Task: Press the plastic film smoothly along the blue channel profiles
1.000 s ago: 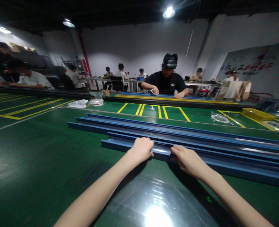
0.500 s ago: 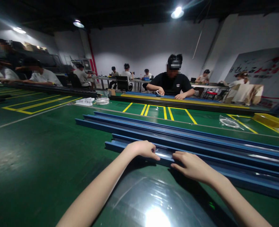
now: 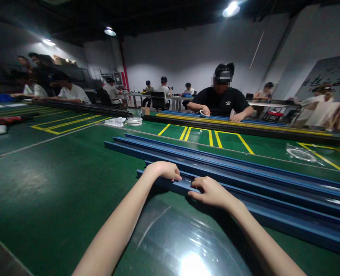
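Note:
Two long blue channel rails lie side by side on the green table, the near rail [image 3: 262, 209] in front of the far rail [image 3: 230, 168]. My left hand [image 3: 167, 170] reaches into the near rail's channel by its left end, fingers bent down and their tips partly hidden. Just to the right, my right hand [image 3: 206, 189] rests at the same rail with its thumb on the front wall and its curled fingers inside. What either hand grips in the channel cannot be made out. A clear glossy sheet [image 3: 172, 237] lies in front of the hands.
Across the table a person in black [image 3: 223, 99] handles a white ring over yellow and black rails [image 3: 245, 124]. Bagged white coils lie at the middle [image 3: 134, 121] and right [image 3: 302, 154]. A red and black tool [image 3: 11, 120] is at far left.
The view has turned left, so the scene sits farther right. Both hands have moved left along the near rail, toward its left end.

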The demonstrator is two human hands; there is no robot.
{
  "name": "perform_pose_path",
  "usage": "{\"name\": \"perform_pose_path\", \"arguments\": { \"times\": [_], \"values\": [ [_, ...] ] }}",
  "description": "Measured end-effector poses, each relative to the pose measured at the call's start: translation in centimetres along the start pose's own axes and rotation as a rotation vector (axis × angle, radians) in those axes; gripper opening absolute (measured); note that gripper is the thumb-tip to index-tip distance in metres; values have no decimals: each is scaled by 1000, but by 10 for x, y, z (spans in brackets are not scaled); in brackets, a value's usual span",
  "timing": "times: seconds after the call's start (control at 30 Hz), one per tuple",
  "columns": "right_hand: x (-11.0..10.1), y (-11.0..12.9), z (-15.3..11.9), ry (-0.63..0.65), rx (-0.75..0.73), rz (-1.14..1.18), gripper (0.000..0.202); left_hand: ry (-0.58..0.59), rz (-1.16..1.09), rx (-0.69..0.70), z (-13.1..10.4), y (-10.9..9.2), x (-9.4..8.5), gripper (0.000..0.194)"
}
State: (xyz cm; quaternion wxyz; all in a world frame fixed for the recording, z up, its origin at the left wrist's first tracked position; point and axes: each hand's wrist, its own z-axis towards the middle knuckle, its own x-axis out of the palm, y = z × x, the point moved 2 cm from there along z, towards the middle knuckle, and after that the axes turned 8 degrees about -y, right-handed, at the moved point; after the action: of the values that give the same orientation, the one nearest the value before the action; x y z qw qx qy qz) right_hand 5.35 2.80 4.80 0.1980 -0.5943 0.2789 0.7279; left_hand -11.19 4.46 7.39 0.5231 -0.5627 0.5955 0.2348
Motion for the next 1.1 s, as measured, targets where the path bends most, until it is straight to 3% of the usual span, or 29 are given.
{"name": "perform_pose_path", "arguments": {
  "times": [0.2,0.47,0.8,1.1],
  "values": [
    [5,0,-6,-50,10,-81,37,36,-91,-131,-5,28,-6,30],
    [7,4,-7,-42,20,-133,38,55,-204,-196,-8,42,-7,29],
    [7,1,-5,-35,30,-79,36,18,-218,-238,-6,44,-4,28],
    [7,0,-4,-36,21,-24,33,-93,-135,-208,-11,35,-6,32]
  ]
}}
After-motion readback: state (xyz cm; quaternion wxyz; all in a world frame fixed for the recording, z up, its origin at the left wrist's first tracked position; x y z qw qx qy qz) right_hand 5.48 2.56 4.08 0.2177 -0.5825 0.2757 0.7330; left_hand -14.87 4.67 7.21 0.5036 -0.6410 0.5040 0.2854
